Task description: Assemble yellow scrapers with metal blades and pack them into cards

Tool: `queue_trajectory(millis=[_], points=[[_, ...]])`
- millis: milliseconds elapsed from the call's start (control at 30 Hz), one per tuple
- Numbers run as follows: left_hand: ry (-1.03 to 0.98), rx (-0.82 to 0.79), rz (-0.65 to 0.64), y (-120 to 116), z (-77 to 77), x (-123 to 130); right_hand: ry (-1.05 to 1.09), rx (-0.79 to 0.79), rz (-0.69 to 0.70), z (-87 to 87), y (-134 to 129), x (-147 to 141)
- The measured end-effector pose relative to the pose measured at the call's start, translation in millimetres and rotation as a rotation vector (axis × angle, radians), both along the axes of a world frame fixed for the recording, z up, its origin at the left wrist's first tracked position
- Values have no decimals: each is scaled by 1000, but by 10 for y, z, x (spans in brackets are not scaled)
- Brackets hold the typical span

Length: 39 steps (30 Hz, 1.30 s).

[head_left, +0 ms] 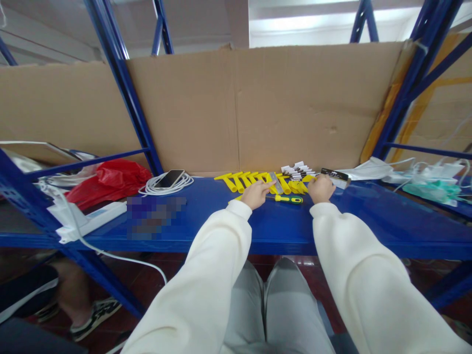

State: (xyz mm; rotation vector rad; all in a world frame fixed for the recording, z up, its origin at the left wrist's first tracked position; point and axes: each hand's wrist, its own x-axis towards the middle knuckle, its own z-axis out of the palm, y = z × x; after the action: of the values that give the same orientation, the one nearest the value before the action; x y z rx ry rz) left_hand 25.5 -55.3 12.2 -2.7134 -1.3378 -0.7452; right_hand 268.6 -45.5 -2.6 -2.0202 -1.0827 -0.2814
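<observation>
Several yellow plastic pieces (pixel 238 182) lie in a row on the blue shelf (pixel 206 211). My left hand (pixel 255 193) is closed at their front edge, beside a flat grey metal piece (pixel 276 183); what its fingers hold is too small to tell. A green-and-yellow screwdriver (pixel 291 199) lies between my hands. My right hand (pixel 320 189) is closed at the right end of the yellow pieces, its fingertips partly hidden. Behind the pieces sits a pile of white-and-dark small items (pixel 298 170). A small black-and-white box (pixel 336 177) is just beyond my right hand.
On the left are a phone (pixel 170 179) on a coiled white cable (pixel 148 190), a red plastic bag (pixel 110 183) and a white power strip (pixel 98 220). Cardboard (pixel 184 108) stands behind. Clear bags and cables (pixel 435 179) lie right. A person's leg (pixel 75 295) shows lower left.
</observation>
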Motion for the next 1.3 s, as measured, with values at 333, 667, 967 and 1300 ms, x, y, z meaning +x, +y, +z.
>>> queue_trajectory(millis=[333, 667, 967, 1300], points=[[13, -15, 13, 21, -3, 59, 709, 445, 222, 97, 164, -56], [53, -67, 86, 53, 7, 77, 1145, 310, 566, 348, 185, -587], [85, -108, 97, 7, 29, -60, 1090, 317, 643, 305, 15, -737], [81, -115, 89, 35, 3, -64, 1111, 136, 765, 235, 30, -754]])
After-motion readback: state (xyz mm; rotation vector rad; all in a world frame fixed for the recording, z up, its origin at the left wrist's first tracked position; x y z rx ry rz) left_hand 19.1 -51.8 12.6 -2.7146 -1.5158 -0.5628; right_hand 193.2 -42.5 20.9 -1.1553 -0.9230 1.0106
